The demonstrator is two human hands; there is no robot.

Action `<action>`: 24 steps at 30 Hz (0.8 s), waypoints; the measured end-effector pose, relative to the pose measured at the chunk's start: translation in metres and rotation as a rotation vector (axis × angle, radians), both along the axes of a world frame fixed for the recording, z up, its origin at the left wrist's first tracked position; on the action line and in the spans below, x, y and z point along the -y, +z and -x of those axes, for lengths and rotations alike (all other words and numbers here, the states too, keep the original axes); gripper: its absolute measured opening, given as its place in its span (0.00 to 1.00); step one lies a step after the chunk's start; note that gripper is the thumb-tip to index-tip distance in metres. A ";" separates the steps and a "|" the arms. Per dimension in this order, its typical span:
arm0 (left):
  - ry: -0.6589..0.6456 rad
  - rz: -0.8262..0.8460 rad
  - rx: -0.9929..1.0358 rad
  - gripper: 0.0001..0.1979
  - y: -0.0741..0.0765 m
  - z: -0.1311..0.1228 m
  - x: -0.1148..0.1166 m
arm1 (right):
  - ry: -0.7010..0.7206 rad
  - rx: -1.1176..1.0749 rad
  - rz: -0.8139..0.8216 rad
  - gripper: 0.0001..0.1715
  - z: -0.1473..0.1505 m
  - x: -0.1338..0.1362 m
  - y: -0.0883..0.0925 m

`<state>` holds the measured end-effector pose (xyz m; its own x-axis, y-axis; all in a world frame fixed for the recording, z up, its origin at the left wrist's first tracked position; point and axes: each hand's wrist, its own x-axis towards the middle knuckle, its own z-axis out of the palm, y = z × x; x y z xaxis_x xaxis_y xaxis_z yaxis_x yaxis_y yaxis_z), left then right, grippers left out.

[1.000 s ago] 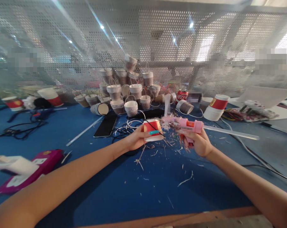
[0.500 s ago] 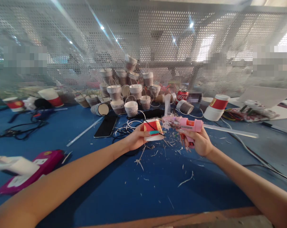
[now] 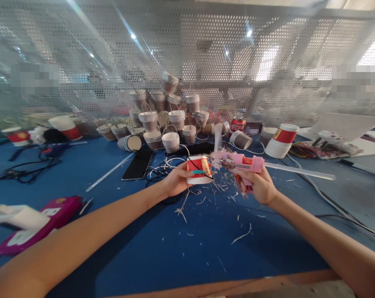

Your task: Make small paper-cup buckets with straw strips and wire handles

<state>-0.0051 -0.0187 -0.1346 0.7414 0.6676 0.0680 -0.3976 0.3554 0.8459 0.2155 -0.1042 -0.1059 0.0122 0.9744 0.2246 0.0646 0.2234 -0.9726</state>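
My left hand [image 3: 177, 180] is closed around a red-and-white paper cup [image 3: 198, 166], with a teal fingernail showing across its side. A dark thin cord appears to run over the cup. In my right hand [image 3: 260, 184] is a pink hot glue gun [image 3: 248, 162], gripped by its handle, its nozzle pointing left toward the cup. A long clear glue stick [image 3: 299, 169] sticks out of the gun's back end. Strands of glue cling about the nozzle, just right of the cup; whether the nozzle touches the cup I cannot tell.
Several small cup buckets with handles [image 3: 170, 142] are piled at the back. A black phone [image 3: 138, 165], loose cables and a glue stick [image 3: 109, 171] lie left of centre. Upturned stacked cups [image 3: 282, 140] stand right, a purple power strip [image 3: 61, 209] left. Glue scraps litter the blue table [image 3: 162, 265].
The cup is turned slightly in my left hand, its gold label facing me a little more. The glue gun stays nearly in place; the whole view shifts very slightly.
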 end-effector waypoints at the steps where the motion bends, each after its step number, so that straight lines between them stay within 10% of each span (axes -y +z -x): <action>1: 0.003 0.002 0.005 0.28 0.000 0.000 0.000 | -0.002 -0.004 0.006 0.17 0.000 0.000 0.000; 24: -0.038 0.041 0.059 0.26 0.001 0.000 0.000 | -0.030 0.018 0.019 0.18 0.001 -0.002 0.004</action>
<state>-0.0055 -0.0185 -0.1333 0.7617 0.6422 0.0857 -0.4322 0.4050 0.8057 0.2142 -0.1024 -0.1024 0.0380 0.9778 0.2063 0.0882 0.2023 -0.9753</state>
